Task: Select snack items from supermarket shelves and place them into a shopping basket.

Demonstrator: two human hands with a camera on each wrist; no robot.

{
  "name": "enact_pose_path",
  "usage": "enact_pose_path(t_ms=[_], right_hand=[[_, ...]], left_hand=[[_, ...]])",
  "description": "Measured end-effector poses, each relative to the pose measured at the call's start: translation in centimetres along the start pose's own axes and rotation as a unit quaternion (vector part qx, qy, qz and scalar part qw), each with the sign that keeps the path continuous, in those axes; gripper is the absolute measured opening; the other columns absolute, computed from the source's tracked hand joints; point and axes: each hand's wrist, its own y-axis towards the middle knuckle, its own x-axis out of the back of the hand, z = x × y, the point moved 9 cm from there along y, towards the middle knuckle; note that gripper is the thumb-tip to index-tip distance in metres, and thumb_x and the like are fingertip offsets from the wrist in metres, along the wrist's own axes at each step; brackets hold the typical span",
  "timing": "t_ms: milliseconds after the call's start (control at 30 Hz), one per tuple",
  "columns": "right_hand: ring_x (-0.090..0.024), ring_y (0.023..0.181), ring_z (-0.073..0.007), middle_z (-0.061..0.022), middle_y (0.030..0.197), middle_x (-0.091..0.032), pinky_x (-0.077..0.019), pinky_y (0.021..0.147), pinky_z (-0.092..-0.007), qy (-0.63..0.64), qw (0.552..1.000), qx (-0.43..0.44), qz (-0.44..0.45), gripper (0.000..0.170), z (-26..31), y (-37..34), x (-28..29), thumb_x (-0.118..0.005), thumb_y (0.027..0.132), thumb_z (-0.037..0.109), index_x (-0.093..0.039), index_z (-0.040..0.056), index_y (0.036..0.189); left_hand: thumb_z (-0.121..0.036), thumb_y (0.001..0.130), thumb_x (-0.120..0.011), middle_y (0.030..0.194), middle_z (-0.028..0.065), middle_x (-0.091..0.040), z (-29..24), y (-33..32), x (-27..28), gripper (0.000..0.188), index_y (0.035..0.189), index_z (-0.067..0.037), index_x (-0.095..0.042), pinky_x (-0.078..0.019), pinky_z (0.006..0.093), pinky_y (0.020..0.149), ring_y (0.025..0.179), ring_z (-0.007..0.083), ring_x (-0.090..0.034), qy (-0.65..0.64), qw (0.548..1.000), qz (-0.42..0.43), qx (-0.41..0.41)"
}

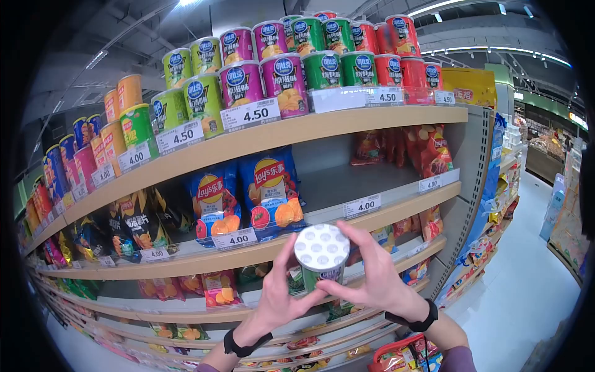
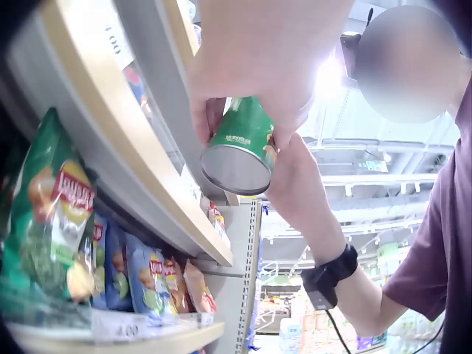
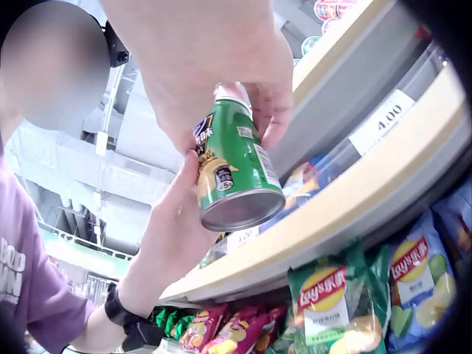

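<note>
A short green chip canister [image 1: 313, 279] with a white dotted lid [image 1: 322, 245] is held upright between both hands, in front of the shelves. My left hand [image 1: 279, 294] grips its left side, thumb low on the front. From the right, my right hand [image 1: 378, 276] curls round it, with its thumb across the front as well. In the right wrist view the canister [image 3: 247, 158] shows its metal bottom, a barcode and a picture of chips. The left wrist view also shows the bare metal base of the canister [image 2: 236, 169], with nothing under it.
Similar canisters in green, purple and red [image 1: 284, 84] stand stacked on the top shelf [image 1: 347, 127]. Below are blue chip bags [image 1: 269, 192] and price tags [image 1: 234, 239]. A red-edged basket or bag [image 1: 396, 353] with snacks sits low at right. An aisle floor [image 1: 514, 266] runs along the right.
</note>
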Motion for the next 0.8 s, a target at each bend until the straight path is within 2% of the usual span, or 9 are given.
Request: enact_pose_path(t_ms=[167, 200, 333, 433, 500, 567, 633, 700, 800], right_hand=[[-0.063, 0.101, -0.0306, -0.0220, 0.119, -0.057, -0.0536, 0.080, -0.0361, -0.009, 0.992, 0.099, -0.080, 0.082, 1.4, 5.6, 3.2, -0.083, 0.074, 0.023, -0.036, -0.0042, 0.135], [-0.062, 0.104, -0.0404, -0.0260, 0.120, -0.056, -0.0509, 0.088, -0.0441, 0.019, 0.992, 0.096, -0.085, 0.074, 1.4, 6.7, 3.9, -0.077, 0.078, 0.022, -0.036, -0.0020, 0.135], [-0.062, 0.101, -0.0417, -0.0260, 0.108, -0.059, -0.0513, 0.084, -0.0447, 0.013, 0.977, 0.143, -0.156, 0.071, 2.0, 11.0, 7.0, -0.076, 0.077, 0.024, -0.037, -0.0003, 0.131], [-0.065, 0.091, -0.0368, -0.0241, 0.102, -0.059, -0.0531, 0.076, -0.0435, 0.019, 0.973, 0.156, -0.166, 0.072, 2.0, 14.2, 9.1, -0.076, 0.076, 0.029, -0.036, 0.0004, 0.129], [-0.063, 0.097, -0.0237, -0.0179, 0.119, -0.057, -0.0526, 0.081, -0.0337, -0.025, 0.970, 0.167, -0.175, 0.071, 1.8, 16.1, 10.3, -0.076, 0.077, 0.019, -0.035, 0.0018, 0.133], [-0.064, 0.092, -0.0219, -0.0185, 0.114, -0.060, -0.0525, 0.081, -0.0346, 0.009, 0.967, 0.165, -0.193, 0.066, 1.6, 18.0, 11.6, -0.072, 0.080, 0.020, -0.036, 0.0016, 0.132], [-0.067, 0.095, -0.0345, -0.0270, 0.113, -0.060, -0.0546, 0.080, -0.0398, 0.048, 0.957, 0.198, -0.207, 0.073, 1.4, 20.1, 13.0, -0.074, 0.082, 0.035, -0.035, -0.0029, 0.132], [-0.068, 0.091, -0.0267, -0.0224, 0.117, -0.061, -0.0561, 0.076, -0.0357, 0.141, 0.958, 0.129, -0.213, 0.059, 2.1, 21.2, 14.4, -0.065, 0.091, 0.029, -0.040, -0.0027, 0.134], [-0.068, 0.094, -0.0213, -0.0196, 0.114, -0.064, -0.0571, 0.073, -0.0306, 0.122, 0.957, 0.155, -0.211, 0.053, 2.3, 24.1, 15.5, -0.062, 0.094, 0.023, -0.040, -0.0038, 0.135]], left_hand=[[-0.011, 0.073, -0.083, 0.123, 0.0208, -0.059, -4.1, 6.7, 3.1, 0.101, 0.152, -0.003, -0.020, -0.0521, 0.0397, 0.093, 0.109, 0.0302, -0.063, 0.082, 0.993, -0.050, -0.064], [-0.010, 0.074, -0.082, 0.120, 0.0200, -0.060, -4.9, 8.1, 3.6, 0.100, 0.152, -0.003, -0.021, -0.0525, 0.0396, 0.091, 0.107, 0.0293, -0.064, 0.094, 0.991, -0.050, -0.076], [-0.005, 0.078, -0.075, 0.115, 0.0205, -0.063, -8.1, 13.4, 5.0, 0.095, 0.154, -0.004, -0.017, -0.0538, 0.0384, 0.088, 0.100, 0.0288, -0.067, 0.121, 0.983, -0.040, -0.131], [-0.004, 0.083, -0.069, 0.118, 0.0222, -0.063, -10.0, 16.7, 5.7, 0.089, 0.154, -0.004, -0.015, -0.0531, 0.0395, 0.088, 0.100, 0.0284, -0.068, 0.142, 0.972, -0.042, -0.182], [-0.007, 0.087, -0.066, 0.118, 0.0219, -0.063, -11.1, 18.8, 6.2, 0.085, 0.154, -0.004, -0.014, -0.0532, 0.0387, 0.087, 0.100, 0.0283, -0.068, 0.147, 0.970, -0.036, -0.189], [-0.011, 0.091, -0.064, 0.119, 0.0210, -0.063, -11.5, 21.1, 6.9, 0.081, 0.154, -0.005, -0.015, -0.0537, 0.0370, 0.085, 0.098, 0.0260, -0.069, 0.154, 0.970, -0.034, -0.182], [-0.017, 0.093, -0.063, 0.120, 0.0208, -0.064, -11.8, 23.4, 7.6, 0.077, 0.154, -0.005, -0.018, -0.0541, 0.0336, 0.081, 0.092, 0.0214, -0.069, 0.098, 0.976, -0.035, -0.189], [-0.019, 0.092, -0.065, 0.121, 0.0196, -0.065, -12.8, 25.6, 8.3, 0.076, 0.153, -0.006, -0.022, -0.0542, 0.0318, 0.080, 0.091, 0.0203, -0.069, 0.108, 0.975, -0.051, -0.188], [-0.030, 0.088, -0.070, 0.132, 0.0249, -0.050, -13.8, 27.7, 8.1, 0.088, 0.153, -0.004, -0.017, -0.0456, 0.0395, 0.096, 0.112, 0.0274, -0.057, 0.001, 0.994, -0.011, -0.108]])
